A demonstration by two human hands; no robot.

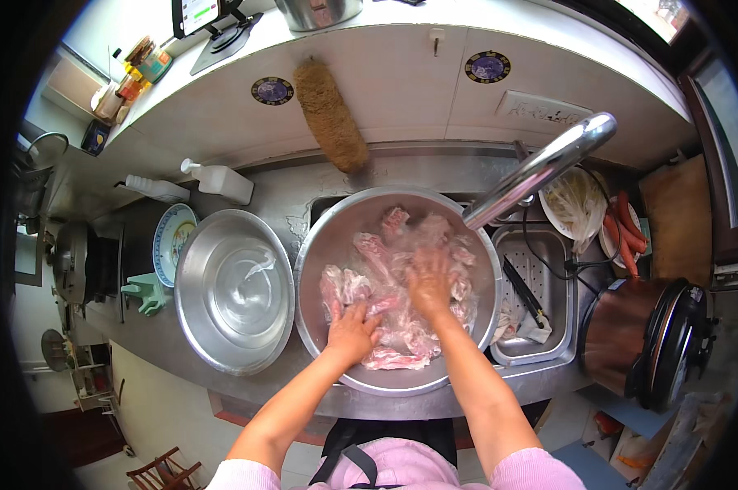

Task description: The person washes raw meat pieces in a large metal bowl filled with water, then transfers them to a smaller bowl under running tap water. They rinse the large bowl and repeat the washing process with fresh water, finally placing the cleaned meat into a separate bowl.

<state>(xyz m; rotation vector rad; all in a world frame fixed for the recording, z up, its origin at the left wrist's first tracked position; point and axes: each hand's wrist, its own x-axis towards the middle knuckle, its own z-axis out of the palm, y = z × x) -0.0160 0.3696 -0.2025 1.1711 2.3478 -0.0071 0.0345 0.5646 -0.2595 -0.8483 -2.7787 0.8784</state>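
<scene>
Pieces of raw meat on the bone (372, 254) lie in reddish, cloudy water inside a large metal basin (306, 257). At the basin's left part, my left hand (350, 332) rests on the meat with its fingers spread. My right hand (430, 285) reaches farther in, right of the middle, and its fingers are blurred and partly under the water. Whether it grips a piece cannot be seen. A chrome faucet (543, 168) extends over the basin's upper right rim. Left of the basin stands a smaller metal bowl (191, 294) with clear liquid in it.
At right are a perforated sink tray (543, 245), a bag of food (574, 196), carrots (629, 226) and an electric pressure cooker (638, 343). At left are a patterned plate (176, 236), a green plastic rack (145, 293) and a white pump bottle (222, 182). A brown brush (332, 116) hangs ahead.
</scene>
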